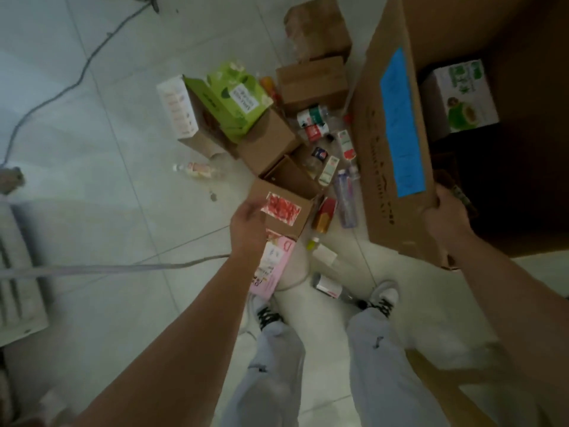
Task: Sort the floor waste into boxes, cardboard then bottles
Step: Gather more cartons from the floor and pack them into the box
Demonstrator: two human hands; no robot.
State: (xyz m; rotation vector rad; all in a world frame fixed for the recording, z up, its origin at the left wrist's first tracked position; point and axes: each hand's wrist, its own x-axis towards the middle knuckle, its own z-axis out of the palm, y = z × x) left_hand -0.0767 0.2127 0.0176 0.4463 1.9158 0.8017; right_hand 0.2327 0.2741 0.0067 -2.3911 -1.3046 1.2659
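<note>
Cardboard: red-labelled carton lies left of the large box, left hand nearest, fingers loose at its near edge; right hand grips the large box's rim.

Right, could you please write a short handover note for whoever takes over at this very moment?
Left hand: open, reaching at the red-labelled carton; the blur hides whether it touches.
Right hand: grips the rim of the large box.
Done: one green-and-white carton lies inside the large box.
Left: brown cartons, the green carton, the pink carton and the bottles lie on the floor. Cardboard first, then bottles.
</note>
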